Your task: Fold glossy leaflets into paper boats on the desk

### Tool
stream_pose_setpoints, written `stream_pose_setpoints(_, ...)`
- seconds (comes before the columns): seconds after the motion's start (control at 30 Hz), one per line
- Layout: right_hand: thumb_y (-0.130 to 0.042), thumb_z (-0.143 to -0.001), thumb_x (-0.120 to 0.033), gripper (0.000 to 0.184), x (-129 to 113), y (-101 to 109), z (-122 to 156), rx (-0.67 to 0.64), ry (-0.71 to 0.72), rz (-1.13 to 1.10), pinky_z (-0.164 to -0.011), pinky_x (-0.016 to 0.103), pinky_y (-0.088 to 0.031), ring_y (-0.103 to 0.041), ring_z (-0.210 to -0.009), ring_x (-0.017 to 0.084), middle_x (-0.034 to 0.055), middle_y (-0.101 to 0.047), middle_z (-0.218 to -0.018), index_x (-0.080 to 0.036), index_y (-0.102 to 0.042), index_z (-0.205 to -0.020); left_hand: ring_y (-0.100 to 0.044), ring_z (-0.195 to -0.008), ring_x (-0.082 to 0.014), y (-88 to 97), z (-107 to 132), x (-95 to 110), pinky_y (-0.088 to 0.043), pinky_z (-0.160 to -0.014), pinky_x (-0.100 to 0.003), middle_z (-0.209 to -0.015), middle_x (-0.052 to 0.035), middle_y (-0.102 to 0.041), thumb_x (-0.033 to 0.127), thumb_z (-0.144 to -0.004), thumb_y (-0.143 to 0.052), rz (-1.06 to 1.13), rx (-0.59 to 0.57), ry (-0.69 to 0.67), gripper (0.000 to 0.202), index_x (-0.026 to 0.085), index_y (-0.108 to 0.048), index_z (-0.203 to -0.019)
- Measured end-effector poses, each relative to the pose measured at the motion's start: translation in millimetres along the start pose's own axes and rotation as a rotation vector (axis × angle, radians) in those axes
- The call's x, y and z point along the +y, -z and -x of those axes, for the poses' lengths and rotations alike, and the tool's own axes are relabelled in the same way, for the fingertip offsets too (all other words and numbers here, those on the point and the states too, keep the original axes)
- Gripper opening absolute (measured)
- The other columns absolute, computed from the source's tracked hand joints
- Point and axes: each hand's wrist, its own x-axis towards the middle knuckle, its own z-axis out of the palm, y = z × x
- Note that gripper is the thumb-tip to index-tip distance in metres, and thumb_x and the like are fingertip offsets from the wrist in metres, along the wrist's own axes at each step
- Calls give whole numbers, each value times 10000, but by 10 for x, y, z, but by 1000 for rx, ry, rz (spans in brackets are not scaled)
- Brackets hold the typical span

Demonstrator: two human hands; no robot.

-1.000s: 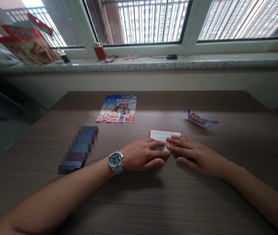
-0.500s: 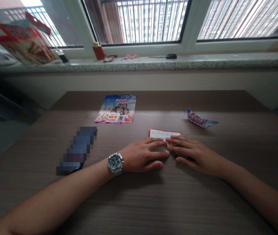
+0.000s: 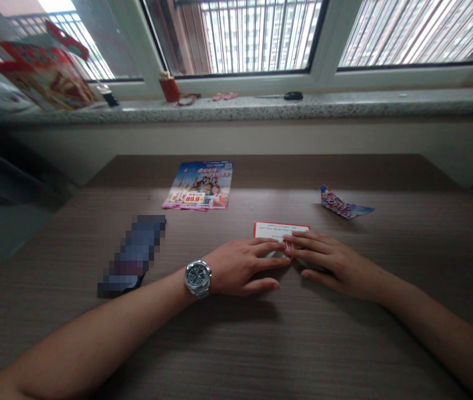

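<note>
A sheet of paper (image 3: 280,227), white with printed lines and a red border, lies on the wooden table under both my hands. My left hand (image 3: 248,266), with a metal watch (image 3: 197,279) on its wrist, rests flat on the paper's left part, fingers stretched out. From the other side my right hand (image 3: 328,258) lies flat on the right part, its fingers extended too. The fingertips of both hands meet near the paper's middle. Most of the sheet's near part is hidden beneath them, so I cannot tell how it is folded.
Left of the hands lies a phone (image 3: 134,253) with a blurred screen. Behind it is a stack of colourful flyers (image 3: 199,186). A folded paper boat (image 3: 345,205) stands at the back right. Scissors (image 3: 292,96) and a red container (image 3: 169,88) are on the stone windowsill (image 3: 236,111).
Both hands stay flat on the paper, with their fingers shifted only very slightly. The whole view has moved a little.
</note>
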Motion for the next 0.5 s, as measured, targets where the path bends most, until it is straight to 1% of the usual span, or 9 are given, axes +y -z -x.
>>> stream_pose_setpoints(0.23, -549, -1000, -297, 500, 18, -10, 3, 7, 6, -16, -1202, 521, -334, -391, -1454, 251, 73, -479, -1549, -254, -457, -1489, -439, -1406, -287, 2, -9, 5, -419, -1151, -437, -1555, -122, -412, 511, -1020, -450, -15, -26, 13, 524, 226, -485, -1458)
stream_pose_setpoints(0.37, -558, -994, -297, 477, 19, -12, -6, 10, -4, -34, -1202, 516, -341, -400, -1449, 253, 66, -492, -1539, -257, -486, -1464, -436, -1409, -289, 9, -12, 7, -419, -1152, -433, -1553, -124, -413, 510, -1024, -437, -31, -41, 12, 529, 221, -482, -1464)
stream_pose_setpoints(0.5, -569, -987, -282, 482, 22, -14, -6, 15, 1, -37, -1196, 526, -348, -410, -1444, 262, 69, -497, -1535, -265, -489, -1461, -431, -1415, -291, 10, -13, 4, -420, -1152, -436, -1554, -125, -416, 503, -1023, -445, -26, -28, 5, 523, 216, -486, -1459)
